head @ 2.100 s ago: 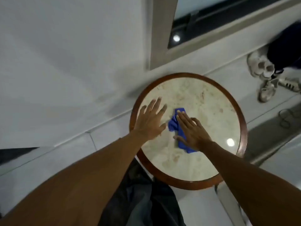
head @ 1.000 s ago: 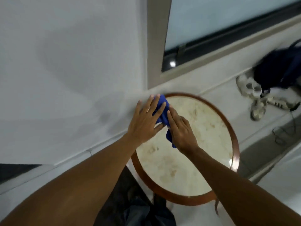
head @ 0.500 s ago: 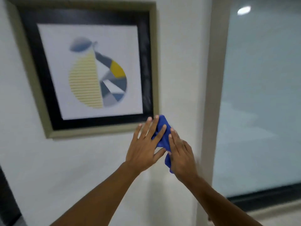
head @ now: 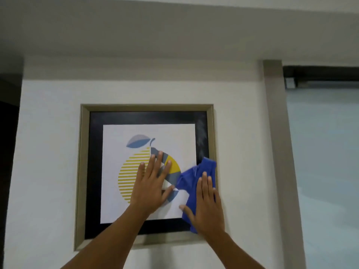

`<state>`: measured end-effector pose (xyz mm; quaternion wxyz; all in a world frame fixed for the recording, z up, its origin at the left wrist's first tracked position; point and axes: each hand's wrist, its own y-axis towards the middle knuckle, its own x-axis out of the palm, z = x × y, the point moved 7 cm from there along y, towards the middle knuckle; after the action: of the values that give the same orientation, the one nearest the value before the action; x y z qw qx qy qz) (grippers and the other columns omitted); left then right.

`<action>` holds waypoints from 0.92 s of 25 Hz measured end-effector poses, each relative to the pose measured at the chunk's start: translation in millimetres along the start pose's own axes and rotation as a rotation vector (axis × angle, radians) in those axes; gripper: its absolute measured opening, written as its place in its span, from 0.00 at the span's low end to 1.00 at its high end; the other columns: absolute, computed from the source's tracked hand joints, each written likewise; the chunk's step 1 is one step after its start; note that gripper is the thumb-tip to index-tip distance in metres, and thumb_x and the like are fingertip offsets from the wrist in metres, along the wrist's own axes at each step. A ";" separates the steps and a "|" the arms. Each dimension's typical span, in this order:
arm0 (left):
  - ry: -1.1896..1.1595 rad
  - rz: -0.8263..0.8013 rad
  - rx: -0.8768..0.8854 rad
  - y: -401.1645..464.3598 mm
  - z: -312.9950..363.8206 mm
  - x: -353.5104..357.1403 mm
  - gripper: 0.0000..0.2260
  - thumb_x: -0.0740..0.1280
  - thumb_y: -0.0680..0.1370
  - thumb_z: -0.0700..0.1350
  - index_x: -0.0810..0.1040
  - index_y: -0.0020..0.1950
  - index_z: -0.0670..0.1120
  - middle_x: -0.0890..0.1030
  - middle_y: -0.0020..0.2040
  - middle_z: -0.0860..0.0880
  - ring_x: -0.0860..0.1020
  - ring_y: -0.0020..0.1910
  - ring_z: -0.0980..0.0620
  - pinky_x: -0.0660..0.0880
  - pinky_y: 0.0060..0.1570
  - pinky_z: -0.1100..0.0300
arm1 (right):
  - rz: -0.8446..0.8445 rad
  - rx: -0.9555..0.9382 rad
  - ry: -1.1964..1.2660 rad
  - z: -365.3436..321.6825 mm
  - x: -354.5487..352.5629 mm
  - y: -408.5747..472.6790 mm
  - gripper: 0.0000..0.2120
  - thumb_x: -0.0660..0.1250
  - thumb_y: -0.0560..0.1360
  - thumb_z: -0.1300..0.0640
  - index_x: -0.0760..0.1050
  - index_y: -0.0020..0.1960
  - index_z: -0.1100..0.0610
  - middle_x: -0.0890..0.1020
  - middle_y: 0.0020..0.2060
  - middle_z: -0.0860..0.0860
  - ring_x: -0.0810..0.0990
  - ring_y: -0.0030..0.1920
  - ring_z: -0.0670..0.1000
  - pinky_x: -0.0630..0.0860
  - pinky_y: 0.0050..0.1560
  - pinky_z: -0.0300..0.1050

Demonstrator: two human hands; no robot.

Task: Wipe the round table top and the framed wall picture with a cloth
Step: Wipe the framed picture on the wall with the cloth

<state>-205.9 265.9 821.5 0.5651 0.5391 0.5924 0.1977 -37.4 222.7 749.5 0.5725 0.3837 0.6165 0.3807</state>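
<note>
The framed picture (head: pixel 85 171) hangs on the white wall, with a beige frame, a black mat and a yellow-striped fruit print. My left hand (head: pixel 150 187) lies flat on the glass over the print, fingers spread, holding nothing. My right hand (head: pixel 206 208) presses a blue cloth (head: pixel 196 175) flat against the picture's lower right part, at the frame's right side. The cloth sticks out above my fingers. The round table is out of view.
A beige door or window post (head: pixel 275 133) stands just right of the picture, with frosted glass (head: pixel 322 162) beyond it. A dark opening (head: pixel 7 152) lies at the far left. The ceiling edge runs across the top.
My view rose from the round table to the wall. Both hands lifted the blue cloth off the table and up onto the picture; the left hand moved off the cloth onto the glass.
</note>
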 end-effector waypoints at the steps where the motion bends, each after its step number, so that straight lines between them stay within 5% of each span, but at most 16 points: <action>1: -0.006 0.011 0.008 -1.9 -3.5 7.0 0.34 0.51 0.79 0.65 0.59 0.81 0.48 0.52 0.83 0.41 0.52 0.81 0.39 0.57 0.76 0.37 | 0.003 0.004 -0.007 2.0 8.6 -4.1 0.49 0.53 0.75 0.26 0.49 0.79 0.63 0.52 0.80 0.58 0.51 0.79 0.58 0.54 0.76 0.53; 9: -0.077 0.173 0.058 -3.3 -7.7 26.1 0.34 0.51 0.79 0.68 0.58 0.81 0.51 0.54 0.83 0.43 0.52 0.81 0.40 0.54 0.76 0.39 | 0.072 -0.090 -0.036 5.9 12.9 11.5 0.57 0.55 0.68 0.20 0.49 0.80 0.60 0.57 0.79 0.60 0.55 0.78 0.60 0.55 0.73 0.57; 14: -0.071 0.192 0.056 -4.2 -7.6 26.9 0.35 0.53 0.79 0.68 0.59 0.81 0.51 0.55 0.83 0.43 0.52 0.81 0.40 0.52 0.77 0.39 | 0.147 -0.103 0.026 -3.2 -32.1 97.8 0.52 0.50 0.71 0.22 0.45 0.81 0.56 0.44 0.80 0.57 0.44 0.80 0.59 0.55 0.75 0.60; 18: -0.084 0.180 0.047 -1.5 -9.9 29.5 0.36 0.54 0.78 0.69 0.57 0.81 0.52 0.53 0.83 0.45 0.51 0.82 0.41 0.48 0.77 0.41 | 0.231 0.001 0.052 -7.5 -65.2 164.9 0.47 0.48 0.73 0.24 0.54 0.79 0.56 0.49 0.80 0.56 0.50 0.79 0.57 0.58 0.75 0.58; 23: -0.110 0.197 0.061 -4.3 -9.7 30.1 0.36 0.52 0.79 0.70 0.57 0.81 0.52 0.53 0.83 0.45 0.51 0.82 0.41 0.48 0.78 0.41 | 0.274 0.117 0.202 -8.9 -3.9 61.3 0.46 0.53 0.72 0.24 0.51 0.79 0.52 0.57 0.79 0.58 0.59 0.77 0.62 0.59 0.74 0.62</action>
<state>-209.6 294.0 806.9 0.5581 0.6217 0.5103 0.2041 -43.9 244.4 807.4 0.4272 0.4567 0.6339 0.4551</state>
